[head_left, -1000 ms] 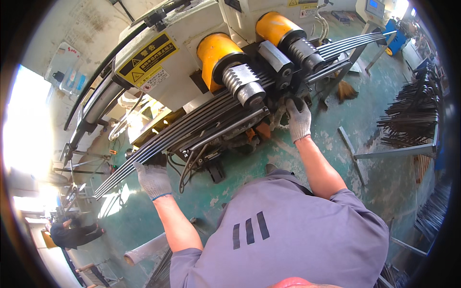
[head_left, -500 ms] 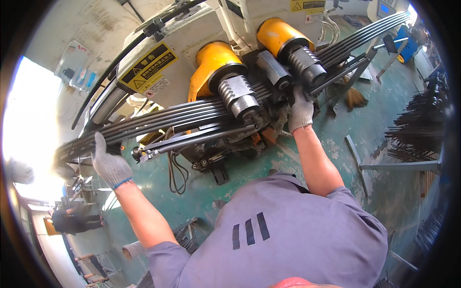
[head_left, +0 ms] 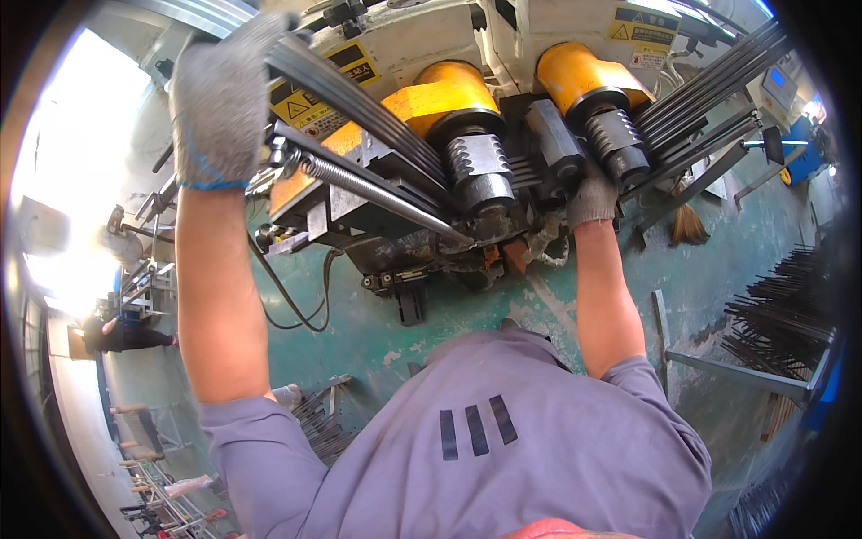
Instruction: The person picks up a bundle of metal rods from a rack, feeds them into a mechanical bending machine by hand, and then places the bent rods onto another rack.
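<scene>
My left hand [head_left: 220,108], in a grey knit glove with a blue cuff, is raised at the upper left. It is wrapped against the left ends of a bundle of dark steel rods [head_left: 364,108]; motion blurs the fingertips. The rods slope down from it to the machine's left ridged steel roller [head_left: 480,166]. My right hand [head_left: 594,196], also gloved, reaches in below a dark hexagonal metal block [head_left: 555,139], beside the right ridged roller [head_left: 613,144]. Its fingers are hidden there. On the far side, the rods [head_left: 718,85] run up to the right.
Yellow housings [head_left: 444,90] carry the rollers. A coil spring [head_left: 377,193] and a hanging cable [head_left: 310,314] are on the near left. A metal rack with rods [head_left: 781,305] stands at right, a broom [head_left: 689,225] nearer the machine. Another person [head_left: 126,336] is far left.
My left hand has swung up with the rods' left ends, which now slope steeply upward from the roller. My right hand keeps its place by the block. The whole view has shifted slightly.
</scene>
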The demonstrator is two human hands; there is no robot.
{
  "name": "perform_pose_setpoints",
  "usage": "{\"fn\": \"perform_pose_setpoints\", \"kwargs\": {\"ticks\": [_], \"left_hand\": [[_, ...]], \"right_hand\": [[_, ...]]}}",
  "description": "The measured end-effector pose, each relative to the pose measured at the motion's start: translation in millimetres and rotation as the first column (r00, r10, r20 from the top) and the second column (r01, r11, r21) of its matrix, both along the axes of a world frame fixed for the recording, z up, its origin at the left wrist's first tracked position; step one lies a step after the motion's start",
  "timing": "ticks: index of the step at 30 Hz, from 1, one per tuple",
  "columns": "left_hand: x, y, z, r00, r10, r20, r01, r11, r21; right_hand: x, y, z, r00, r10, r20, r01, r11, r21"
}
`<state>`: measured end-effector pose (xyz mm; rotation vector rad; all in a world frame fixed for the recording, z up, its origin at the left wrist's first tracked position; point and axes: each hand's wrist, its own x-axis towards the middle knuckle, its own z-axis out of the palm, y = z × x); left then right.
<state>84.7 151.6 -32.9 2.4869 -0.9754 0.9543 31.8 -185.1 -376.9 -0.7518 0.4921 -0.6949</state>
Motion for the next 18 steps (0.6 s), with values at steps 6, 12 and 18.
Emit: {"fn": "perform_pose_setpoints", "kwargs": {"ticks": [6,12,18], "left_hand": [[-20,-83,19,0.997,-0.043,-0.058,0.044,0.999,0.020],[-42,-117,21,0.925,-0.175,-0.336,0.103,0.969,-0.224],[-14,-112,13,0.941,-0.257,-0.221,0.236,0.965,-0.115]], "right_hand": [[12,-19,-20,0.999,0.051,0.004,-0.051,0.999,0.019],[17,-20,-26,1.000,-0.012,0.016,0.014,0.996,-0.089],[17,-14,-15,1.000,-0.007,0.018,0.008,0.998,-0.065]]}}
